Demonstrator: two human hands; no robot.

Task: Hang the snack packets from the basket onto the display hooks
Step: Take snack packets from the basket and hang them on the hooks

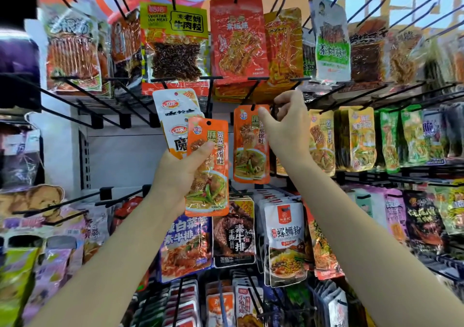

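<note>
My left hand [183, 173] grips a small stack of snack packets at mid-height: an orange packet [208, 166] in front and white packets [175, 118] fanned out behind it. My right hand [286, 128] pinches the top corner of a second orange packet [251, 146], whose hole sits on a black display hook [253, 93] in the middle row. That packet hangs upright to the right of the stack. The basket is out of view.
Rows of black wire hooks cover the display. Above hang a yellow packet [173, 43] and a red packet [236, 40]. Yellow and green packets [361, 138] fill the right. Bare hooks [82, 100] jut out at left. Blue, black and white packets [286, 239] hang below.
</note>
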